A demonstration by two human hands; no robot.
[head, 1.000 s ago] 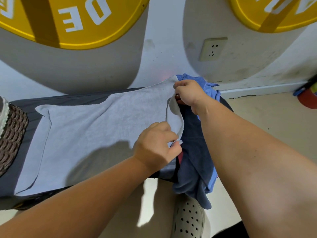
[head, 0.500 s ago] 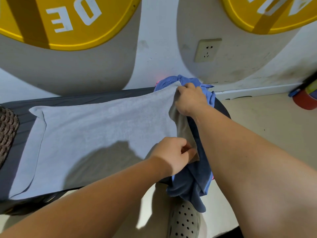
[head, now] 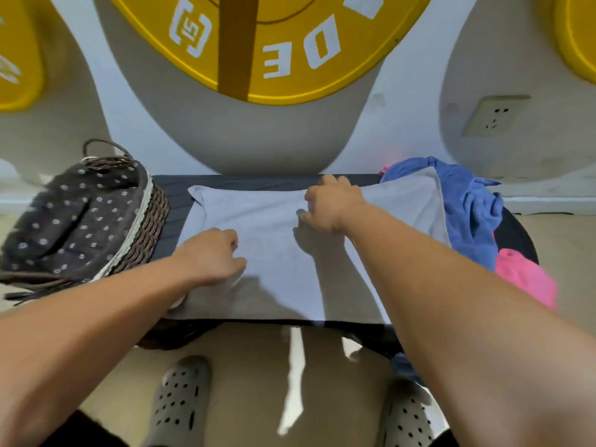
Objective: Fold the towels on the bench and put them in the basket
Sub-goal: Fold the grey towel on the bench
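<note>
A light grey towel (head: pixel 267 221) lies spread across the dark bench (head: pixel 175 221). My left hand (head: pixel 211 254) is on its near left part, fingers curled and pinching the cloth. Near the towel's far edge, my right hand (head: pixel 332 204) also pinches the cloth with curled fingers. A layer of the grey towel runs from my hands back toward its right end. A crumpled blue towel (head: pixel 471 214) and a pink towel (head: pixel 524 277) lie at the bench's right end. The wicker basket (head: pixel 145 227) with a dark dotted liner stands at the left end.
A wall with yellow round signs (head: pixel 274 43) and a socket (head: pixel 495 114) rises right behind the bench. My feet in perforated clogs (head: pixel 180 401) stand on the beige floor in front of it.
Both hands have carried the towel's right end leftward over the towel, from the bench's right end to its middle. The view has swung left, so the basket now shows.
</note>
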